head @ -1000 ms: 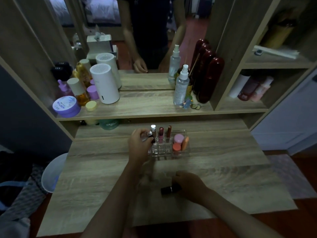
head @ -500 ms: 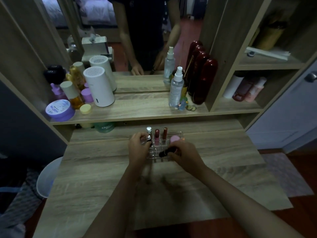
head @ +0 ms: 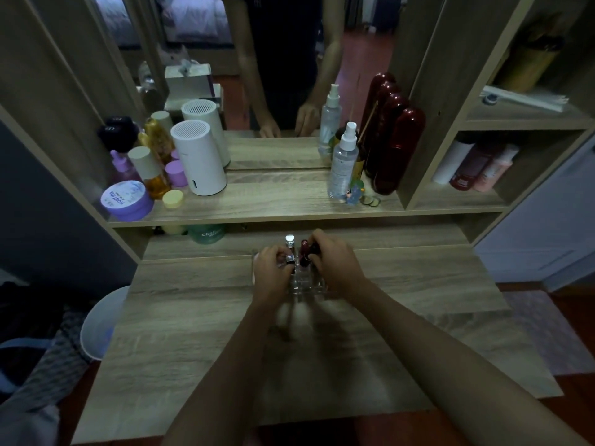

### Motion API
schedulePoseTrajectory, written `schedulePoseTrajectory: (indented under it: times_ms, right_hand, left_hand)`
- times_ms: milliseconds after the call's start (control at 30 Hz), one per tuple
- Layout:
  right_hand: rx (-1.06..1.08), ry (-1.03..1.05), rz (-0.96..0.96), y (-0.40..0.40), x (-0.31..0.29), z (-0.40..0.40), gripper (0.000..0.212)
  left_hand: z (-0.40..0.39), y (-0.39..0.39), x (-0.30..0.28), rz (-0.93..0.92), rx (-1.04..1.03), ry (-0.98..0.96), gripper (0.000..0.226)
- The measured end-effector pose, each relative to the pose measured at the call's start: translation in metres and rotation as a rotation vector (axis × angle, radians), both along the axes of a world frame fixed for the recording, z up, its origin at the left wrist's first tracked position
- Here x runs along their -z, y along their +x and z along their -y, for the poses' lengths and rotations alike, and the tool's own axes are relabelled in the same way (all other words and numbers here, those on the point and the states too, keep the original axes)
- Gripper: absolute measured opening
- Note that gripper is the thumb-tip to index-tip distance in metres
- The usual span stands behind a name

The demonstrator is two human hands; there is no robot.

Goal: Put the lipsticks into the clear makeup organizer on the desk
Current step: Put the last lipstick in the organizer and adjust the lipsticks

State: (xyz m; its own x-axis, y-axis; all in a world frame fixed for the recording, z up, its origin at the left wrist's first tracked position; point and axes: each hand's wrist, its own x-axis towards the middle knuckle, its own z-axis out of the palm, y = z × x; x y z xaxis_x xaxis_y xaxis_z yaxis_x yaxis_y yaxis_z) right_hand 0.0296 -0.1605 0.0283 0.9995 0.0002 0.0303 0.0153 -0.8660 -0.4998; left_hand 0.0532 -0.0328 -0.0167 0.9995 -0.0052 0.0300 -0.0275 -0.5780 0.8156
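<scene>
The clear makeup organizer [head: 302,284] stands mid-desk near the raised back ledge, mostly hidden behind both hands. A silver-capped lipstick [head: 290,242] and a dark red lipstick [head: 304,251] stand upright in its back slots. My left hand [head: 273,273] grips the organizer's left side. My right hand [head: 335,265] is over the organizer's right half, fingers closed on a dark lipstick [head: 314,251] held over the back slots. The organizer's right compartments are hidden by that hand.
The shelf above holds a purple jar [head: 127,201], a white cylinder [head: 199,157], a spray bottle [head: 343,162] and dark red bottles [head: 396,149]. A mirror stands behind. A green jar [head: 206,235] sits under the shelf. A white bin [head: 103,320] stands left of the desk [head: 418,333].
My right hand lifted the dark lipstick from the near desk and carried it forward to the organizer's back slots. My left hand stayed on the organizer's left side.
</scene>
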Motion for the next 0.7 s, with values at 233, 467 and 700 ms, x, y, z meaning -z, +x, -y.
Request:
schedulePoseTrajectory:
  times_ms: [233, 467, 700]
  right_hand:
    - [-0.015, -0.109, -0.044, 0.006, 0.007, -0.006, 0.020]
    - [-0.046, -0.195, -0.112, 0.006, 0.023, -0.003, 0.025]
    - [-0.049, -0.276, -0.200, 0.012, 0.027, -0.006, 0.029]
  left_hand:
    - [0.001, 0.002, 0.004, -0.030, -0.001, 0.029, 0.024]
    - [-0.002, 0.001, 0.009, -0.056, 0.009, 0.087, 0.023]
    - [-0.003, 0.001, 0.010, -0.054, 0.035, 0.118, 0.023]
